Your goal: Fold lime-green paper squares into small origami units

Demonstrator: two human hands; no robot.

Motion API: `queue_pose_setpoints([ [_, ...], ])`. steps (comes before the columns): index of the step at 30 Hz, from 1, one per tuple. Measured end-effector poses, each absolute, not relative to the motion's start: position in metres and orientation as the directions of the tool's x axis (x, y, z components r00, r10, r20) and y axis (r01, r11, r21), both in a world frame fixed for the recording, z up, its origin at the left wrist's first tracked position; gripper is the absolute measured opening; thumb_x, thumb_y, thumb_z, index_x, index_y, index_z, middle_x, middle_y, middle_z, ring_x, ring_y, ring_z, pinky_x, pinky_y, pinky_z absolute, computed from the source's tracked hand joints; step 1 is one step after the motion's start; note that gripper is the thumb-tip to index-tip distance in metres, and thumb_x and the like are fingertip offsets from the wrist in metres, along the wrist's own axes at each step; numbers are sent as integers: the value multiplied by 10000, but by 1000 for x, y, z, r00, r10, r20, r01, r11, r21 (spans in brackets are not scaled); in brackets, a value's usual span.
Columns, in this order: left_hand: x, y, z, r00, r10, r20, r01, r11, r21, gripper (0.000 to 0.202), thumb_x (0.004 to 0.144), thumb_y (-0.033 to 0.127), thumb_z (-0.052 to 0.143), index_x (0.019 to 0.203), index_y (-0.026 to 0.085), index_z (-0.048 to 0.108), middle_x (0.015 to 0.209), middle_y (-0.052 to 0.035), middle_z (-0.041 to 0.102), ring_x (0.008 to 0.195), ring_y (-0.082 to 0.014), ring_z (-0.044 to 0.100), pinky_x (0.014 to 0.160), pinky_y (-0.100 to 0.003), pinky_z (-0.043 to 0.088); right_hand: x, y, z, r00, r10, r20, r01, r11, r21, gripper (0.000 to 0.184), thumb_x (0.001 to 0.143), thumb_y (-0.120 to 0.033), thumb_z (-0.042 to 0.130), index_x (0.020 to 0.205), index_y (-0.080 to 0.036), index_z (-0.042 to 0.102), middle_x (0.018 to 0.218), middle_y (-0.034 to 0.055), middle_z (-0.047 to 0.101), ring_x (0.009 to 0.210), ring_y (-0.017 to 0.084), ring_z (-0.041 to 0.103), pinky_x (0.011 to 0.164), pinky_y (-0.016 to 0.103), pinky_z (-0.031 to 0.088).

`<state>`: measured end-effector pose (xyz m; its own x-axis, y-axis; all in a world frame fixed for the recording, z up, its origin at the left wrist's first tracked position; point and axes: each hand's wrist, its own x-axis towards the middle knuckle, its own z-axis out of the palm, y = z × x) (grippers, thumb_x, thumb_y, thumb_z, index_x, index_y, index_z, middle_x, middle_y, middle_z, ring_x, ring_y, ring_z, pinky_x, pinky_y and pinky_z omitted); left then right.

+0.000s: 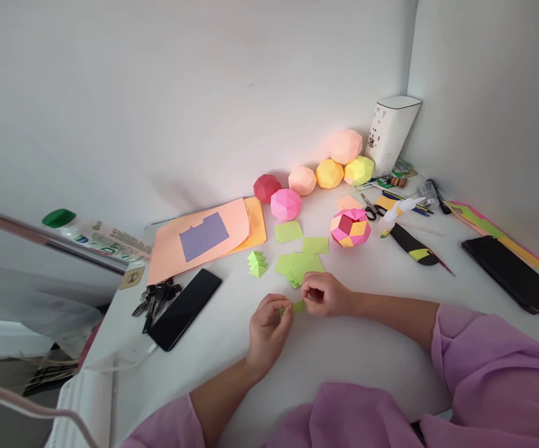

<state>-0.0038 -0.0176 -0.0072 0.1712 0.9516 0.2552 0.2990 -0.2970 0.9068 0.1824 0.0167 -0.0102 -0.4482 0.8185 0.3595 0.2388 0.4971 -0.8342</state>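
My left hand (268, 326) and my right hand (326, 294) meet over the white table (344, 354), both pinching a small folded green paper piece (298, 306) between their fingertips. Just beyond them lies a loose pile of green paper squares (299, 265). A stack of folded green units (257, 263) sits to the left of that pile. A pink, yellow and red paper ball (350, 227) rests behind the pile on the right.
Several paper polyhedra (301, 180) line the wall near a white box (391, 133). Orange sheets (204, 238), a black phone (184, 308) and keys (155, 295) lie left. Scissors (370, 208), a glue bottle (393, 214), pens and a black tablet (511, 274) lie right.
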Motion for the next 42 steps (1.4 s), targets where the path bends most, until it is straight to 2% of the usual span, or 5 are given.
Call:
queue_pose_setpoints([
  [8, -4, -14, -9, 120, 977, 179, 184, -199, 963, 101, 814, 243, 553, 741, 189, 598, 792, -28, 562, 709, -146, 530, 623, -251, 427, 185, 20, -4, -470, 831, 297, 147, 406, -902, 133, 752, -248, 584, 854, -176, 540, 658, -28, 430, 511, 78, 376, 465, 203, 341],
  [12, -3, -12, -8, 203, 966, 160, 193, -200, 961, 91, 799, 233, 566, 731, 188, 606, 781, -30, 562, 722, -150, 536, 649, -255, 430, 183, 21, -5, -519, 786, 336, 156, 474, -867, 85, 776, -239, 564, 748, -163, 590, 703, 13, 489, 531, 84, 409, 504, 228, 364],
  [18, -4, -14, -6, 197, 972, 125, 203, -166, 965, 103, 798, 229, 548, 711, 185, 582, 779, -30, 547, 720, -153, 530, 645, -259, 427, 183, 19, -7, -514, 828, 222, 148, 341, -928, 98, 699, -160, 565, 635, -166, 491, 638, -23, 456, 504, 73, 383, 457, 206, 321],
  [31, -3, -15, -9, 61, 981, 183, 101, -188, 977, 135, 861, 299, 512, 798, 184, 544, 871, -31, 505, 744, -133, 494, 676, -242, 414, 186, 21, -4, -447, 892, 70, 95, 125, -988, 231, 784, -328, 583, 743, -183, 407, 621, -51, 415, 512, 72, 366, 460, 198, 312],
  [42, -6, -15, -10, 91, 973, 213, 140, -225, 964, 143, 868, 294, 512, 785, 186, 555, 859, -28, 505, 778, -141, 503, 714, -260, 413, 187, 24, -4, -424, 903, 68, 64, 105, -992, 258, 789, -380, 610, 752, -167, 469, 644, -39, 431, 531, 74, 368, 482, 207, 314],
])
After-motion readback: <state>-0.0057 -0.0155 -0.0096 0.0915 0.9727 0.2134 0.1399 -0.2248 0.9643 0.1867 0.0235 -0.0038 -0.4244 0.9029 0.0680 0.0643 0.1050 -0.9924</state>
